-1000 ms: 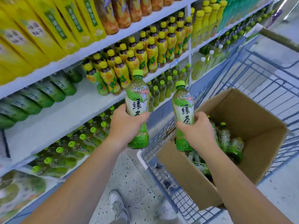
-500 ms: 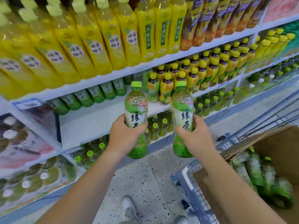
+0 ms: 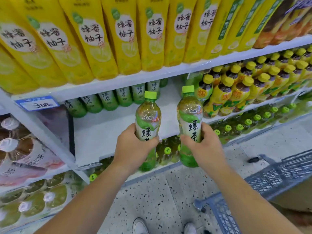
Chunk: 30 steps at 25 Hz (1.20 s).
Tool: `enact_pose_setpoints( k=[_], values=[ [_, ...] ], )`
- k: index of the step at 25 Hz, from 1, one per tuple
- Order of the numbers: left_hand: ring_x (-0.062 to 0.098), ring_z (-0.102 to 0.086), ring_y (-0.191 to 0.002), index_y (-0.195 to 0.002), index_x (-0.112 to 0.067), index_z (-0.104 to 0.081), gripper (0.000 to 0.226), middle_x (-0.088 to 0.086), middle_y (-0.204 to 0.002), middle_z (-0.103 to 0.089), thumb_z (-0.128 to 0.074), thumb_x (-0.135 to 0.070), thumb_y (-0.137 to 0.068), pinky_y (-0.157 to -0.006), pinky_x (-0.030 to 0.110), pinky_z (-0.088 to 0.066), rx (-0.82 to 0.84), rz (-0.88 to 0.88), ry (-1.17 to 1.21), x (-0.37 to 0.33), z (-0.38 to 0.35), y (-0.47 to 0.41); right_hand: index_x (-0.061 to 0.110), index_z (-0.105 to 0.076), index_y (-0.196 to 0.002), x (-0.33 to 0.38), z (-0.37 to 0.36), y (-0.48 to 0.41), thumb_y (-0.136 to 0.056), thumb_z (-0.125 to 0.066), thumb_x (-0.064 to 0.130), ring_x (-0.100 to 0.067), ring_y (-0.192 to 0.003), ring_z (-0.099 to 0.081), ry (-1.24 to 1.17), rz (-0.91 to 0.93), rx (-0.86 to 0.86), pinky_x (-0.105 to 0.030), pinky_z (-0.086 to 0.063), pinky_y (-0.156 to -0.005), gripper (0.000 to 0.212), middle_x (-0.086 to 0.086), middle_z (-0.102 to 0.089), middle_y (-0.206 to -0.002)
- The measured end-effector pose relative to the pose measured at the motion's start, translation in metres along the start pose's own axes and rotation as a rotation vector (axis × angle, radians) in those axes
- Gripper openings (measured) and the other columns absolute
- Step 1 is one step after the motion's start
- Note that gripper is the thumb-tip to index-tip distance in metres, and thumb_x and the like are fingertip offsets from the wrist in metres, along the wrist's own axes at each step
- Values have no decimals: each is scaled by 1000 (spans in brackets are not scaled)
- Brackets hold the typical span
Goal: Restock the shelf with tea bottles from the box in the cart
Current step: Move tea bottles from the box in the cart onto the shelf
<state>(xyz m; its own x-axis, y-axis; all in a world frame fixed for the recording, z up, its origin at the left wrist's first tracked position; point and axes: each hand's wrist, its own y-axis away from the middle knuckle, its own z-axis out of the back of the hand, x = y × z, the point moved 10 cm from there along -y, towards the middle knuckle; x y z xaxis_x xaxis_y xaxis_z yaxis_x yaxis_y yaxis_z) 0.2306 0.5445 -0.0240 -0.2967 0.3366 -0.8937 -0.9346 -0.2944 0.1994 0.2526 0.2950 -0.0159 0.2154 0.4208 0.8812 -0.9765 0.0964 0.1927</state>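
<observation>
While both are held upright just in front of the shelf (image 3: 104,132), left bottle (image 3: 148,119) sits in the left hand (image 3: 133,149), fingers wrapped round its label; right bottle (image 3: 190,115) likewise in the right hand (image 3: 202,147); green row (image 3: 108,100) at the shelf's back; cart (image 3: 278,174) right of the shelf.
</observation>
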Motion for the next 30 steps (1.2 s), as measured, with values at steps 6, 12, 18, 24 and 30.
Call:
enact_pose_setpoints(
  k=[6, 12, 18, 24, 30],
  values=[
    [-3, -66, -67, -85, -30, -68, 27, -21, -76, -71, -85, -39, -68, -48, 13, -47, -108, -35, 26, 32, -17, -54, 35, -58, -102, -25, -35, -62, -79, -79, 29, -3, -72, -67, 18, 55, 30, -39, -61, -66, 32, 13, -71, -86],
    [-10, -64, -70, -85, -29, -64, 30, -23, -76, -70, -89, -33, -69, -52, 6, -44, -234, -120, 49, 41, -32, -90, 31, -52, -111, -33, -49, -119, -76, -81, 21, 13, -80, -61, -12, 173, 14, -5, -46, -55, 46, 15, -66, -97],
    [-10, -65, -81, -99, -34, -64, 38, -20, -88, -71, -89, -23, -73, -67, 5, -48, -345, -222, 166, 45, -36, -106, 29, -47, -120, -35, -57, -150, -79, -83, 18, 18, -88, -58, -27, 285, 55, -2, -44, -65, 55, 20, -63, -104],
    [-8, -66, -92, -104, -43, -59, 46, -30, -100, -68, -89, -23, -75, -73, 6, -49, -342, -316, 200, 49, -42, -120, 48, -40, -115, -50, -66, -154, -87, -77, 12, 17, -103, -57, -50, 369, 111, -2, -42, -82, 59, 34, -61, -111],
    [-10, -58, -106, -107, -62, -53, 62, -24, -119, -57, -94, -38, -66, -80, 2, -45, -122, -321, -19, 77, -44, -135, 36, -47, -119, -81, -74, -165, -81, -82, 28, -6, -109, -58, 232, 311, 121, -18, -45, -86, 52, 9, -61, -117]
  ],
)
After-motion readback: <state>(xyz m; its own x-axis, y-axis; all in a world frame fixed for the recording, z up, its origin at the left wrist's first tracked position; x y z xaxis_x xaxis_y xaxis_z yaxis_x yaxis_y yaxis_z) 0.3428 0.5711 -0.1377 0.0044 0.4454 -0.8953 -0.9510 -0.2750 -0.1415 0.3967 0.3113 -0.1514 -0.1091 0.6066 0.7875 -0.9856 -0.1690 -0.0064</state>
